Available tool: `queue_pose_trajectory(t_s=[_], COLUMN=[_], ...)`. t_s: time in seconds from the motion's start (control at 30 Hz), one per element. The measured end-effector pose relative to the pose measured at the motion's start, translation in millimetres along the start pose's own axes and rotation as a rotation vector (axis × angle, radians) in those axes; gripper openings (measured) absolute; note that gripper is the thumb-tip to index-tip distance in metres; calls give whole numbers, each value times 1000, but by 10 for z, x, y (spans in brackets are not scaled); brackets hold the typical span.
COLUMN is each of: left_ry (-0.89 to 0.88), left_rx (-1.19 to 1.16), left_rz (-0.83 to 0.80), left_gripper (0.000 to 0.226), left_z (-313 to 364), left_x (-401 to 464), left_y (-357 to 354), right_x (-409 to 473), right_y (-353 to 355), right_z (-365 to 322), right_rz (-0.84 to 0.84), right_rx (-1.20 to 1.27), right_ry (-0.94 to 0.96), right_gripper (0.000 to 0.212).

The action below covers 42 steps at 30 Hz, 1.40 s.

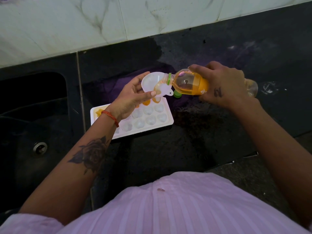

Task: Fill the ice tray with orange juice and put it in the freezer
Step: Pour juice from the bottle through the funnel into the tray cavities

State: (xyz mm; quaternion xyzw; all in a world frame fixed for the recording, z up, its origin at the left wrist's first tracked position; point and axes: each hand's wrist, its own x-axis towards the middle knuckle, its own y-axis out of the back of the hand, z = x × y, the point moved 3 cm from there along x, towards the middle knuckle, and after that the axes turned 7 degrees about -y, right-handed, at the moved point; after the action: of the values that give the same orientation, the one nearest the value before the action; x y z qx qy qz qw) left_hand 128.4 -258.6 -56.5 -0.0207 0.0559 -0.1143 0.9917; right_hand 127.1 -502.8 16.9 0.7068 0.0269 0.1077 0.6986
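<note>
A white ice tray [150, 121] lies on the black counter, with orange juice in a few cells along its far row and at its left end. My left hand [133, 97] holds a white funnel [152, 81] above the tray's far edge. My right hand [224, 83] grips a clear juice bottle [187, 82] with an orange label, tipped on its side. The bottle's open mouth rests in the funnel, and orange juice shows in the funnel's spout. The green cap [177, 94] lies on the counter just below the bottle.
A dark sink [33, 115] with a metal drain [40, 147] lies to the left of the tray. The black counter [194, 132] looks wet around the tray. A marble-tiled wall [84, 22] runs along the back. The counter's front edge [244, 156] is at lower right.
</note>
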Motion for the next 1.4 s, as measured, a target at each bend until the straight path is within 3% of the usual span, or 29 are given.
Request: queue_pose_trajectory(t_s=[0.13, 0.43, 0.87, 1.07, 1.23, 1.4], left_ry=[-8, -36, -95, -130, -103, -111], left_rx=[-41, -80, -78, -108, -126, -136], left_rz=[-2, 50, 267, 421, 428, 428], left_gripper=[82, 74, 75, 66, 84, 73], left_z=[22, 38, 148, 68, 4, -64], left_x=[-4, -74, -833, -1242, -1350, -1392], left_y=[5, 63, 647, 1031, 1090, 1120], right_x=[0, -46, 5, -5, -26, -56], right_y=[-14, -68, 35, 23, -1, -2], right_z=[-7, -69, -732, -1172, -1411, -1537], right_rz=[-35, -51, -15, -60, -70, -82], right_rx=[70, 207, 341, 334, 326, 279], right_ry=[-21, -9, 219, 312, 342, 352], right_gripper=[84, 86, 83, 84, 81, 80])
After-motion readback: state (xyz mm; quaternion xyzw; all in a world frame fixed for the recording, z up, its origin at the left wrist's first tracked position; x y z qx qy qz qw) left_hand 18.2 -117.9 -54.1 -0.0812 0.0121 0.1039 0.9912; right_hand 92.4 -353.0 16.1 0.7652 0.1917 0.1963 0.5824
